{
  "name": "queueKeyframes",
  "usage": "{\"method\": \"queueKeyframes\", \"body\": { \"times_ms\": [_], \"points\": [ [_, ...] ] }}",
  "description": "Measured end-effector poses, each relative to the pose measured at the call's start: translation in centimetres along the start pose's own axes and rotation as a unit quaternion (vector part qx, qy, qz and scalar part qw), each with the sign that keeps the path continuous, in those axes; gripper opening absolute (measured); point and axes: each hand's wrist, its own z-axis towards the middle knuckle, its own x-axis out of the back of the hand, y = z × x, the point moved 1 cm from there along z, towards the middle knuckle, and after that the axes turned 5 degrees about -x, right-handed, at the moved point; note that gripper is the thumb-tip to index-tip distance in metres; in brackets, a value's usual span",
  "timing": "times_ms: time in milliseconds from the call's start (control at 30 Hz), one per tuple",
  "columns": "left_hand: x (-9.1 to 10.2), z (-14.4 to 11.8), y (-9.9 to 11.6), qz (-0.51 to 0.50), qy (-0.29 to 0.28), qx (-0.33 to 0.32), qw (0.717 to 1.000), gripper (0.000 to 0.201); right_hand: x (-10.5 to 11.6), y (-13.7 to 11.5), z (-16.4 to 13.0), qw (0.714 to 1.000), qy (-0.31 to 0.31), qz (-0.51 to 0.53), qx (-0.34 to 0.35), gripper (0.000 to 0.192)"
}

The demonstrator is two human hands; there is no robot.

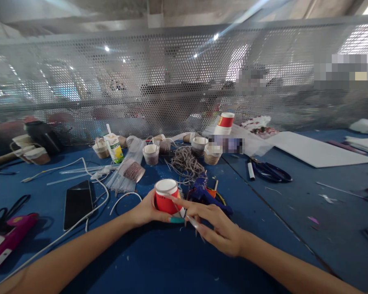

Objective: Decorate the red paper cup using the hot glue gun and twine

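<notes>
In my left hand [145,210] is a red paper cup [167,203] with a white rim, upright, its mouth facing up. The left fingers wrap round its side, and the thumb with a teal nail lies across the front. My right hand [216,226] reaches in from the right with its fingers apart. Its index finger lies against the cup near the rim. Whether a thin strand runs between the right fingers and the cup, I cannot tell. Just behind the hands lies a blue glue gun [200,190], partly covered by my right hand.
Tangled grey-brown cord [186,163] lies behind, among several cord-wrapped cups [151,154]. A phone [77,205], a white cable [102,200] and a magenta device [15,237] are left. Scissors [271,170] and a white board [315,149] lie right. A perforated metal screen [171,77] rises behind.
</notes>
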Motion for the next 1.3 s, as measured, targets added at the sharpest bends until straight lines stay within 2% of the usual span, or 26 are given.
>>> {"method": "queueKeyframes", "body": {
  "times_ms": [133, 200, 367, 467, 600, 733, 900, 967, 1033, 1133, 1300],
  "points": [
    [0.1, 0.0, -0.2, 0.007, 0.000, 0.001, 1.000, 0.066, -0.2, -0.1, -0.1, 1.000, -0.018, 0.015, -0.010, 0.016],
    [0.1, 0.0, -0.2, 0.011, 0.003, 0.004, 1.000, 0.067, -0.2, -0.1, -0.2, 1.000, -0.005, 0.009, -0.007, 0.017],
    [0.1, -0.1, 0.1, 0.017, -0.006, 0.010, 1.000, 0.064, 0.2, 0.0, -0.2, 0.996, 0.080, -0.021, 0.016, 0.031],
    [0.3, -0.1, 0.0, 0.009, -0.002, 0.015, 1.000, 0.062, 0.4, -0.1, -0.2, 0.993, 0.120, -0.019, 0.004, 0.038],
    [0.7, -0.1, -0.4, -0.004, 0.007, 0.014, 1.000, 0.064, 0.4, 0.0, -0.4, 0.988, 0.154, -0.006, -0.032, 0.038],
    [0.9, 0.0, -0.5, -0.019, 0.003, 0.005, 1.000, 0.068, 0.3, 0.6, -0.8, 0.972, 0.226, 0.003, -0.055, 0.038],
    [0.7, 0.1, -0.4, -0.030, 0.004, 0.002, 1.000, 0.068, 0.3, 1.4, -1.0, 0.945, 0.325, 0.023, -0.029, 0.030],
    [0.8, 0.1, -0.4, -0.042, 0.005, 0.001, 0.999, 0.068, 0.4, 1.5, -1.0, 0.939, 0.343, 0.016, -0.015, 0.023],
    [0.9, 0.1, -0.5, -0.047, 0.007, -0.002, 0.999, 0.068, 0.6, 1.4, -1.0, 0.946, 0.323, -0.009, 0.000, 0.020],
    [0.9, 0.0, -0.6, -0.033, 0.024, -0.011, 0.999, 0.068, 0.7, 0.8, -1.1, 0.965, 0.256, -0.061, 0.021, 0.020],
    [0.6, 0.0, -0.3, -0.018, 0.046, -0.019, 0.999, 0.064, 0.5, 0.4, -0.8, 0.978, 0.191, -0.081, -0.008, 0.025]
  ]
}}
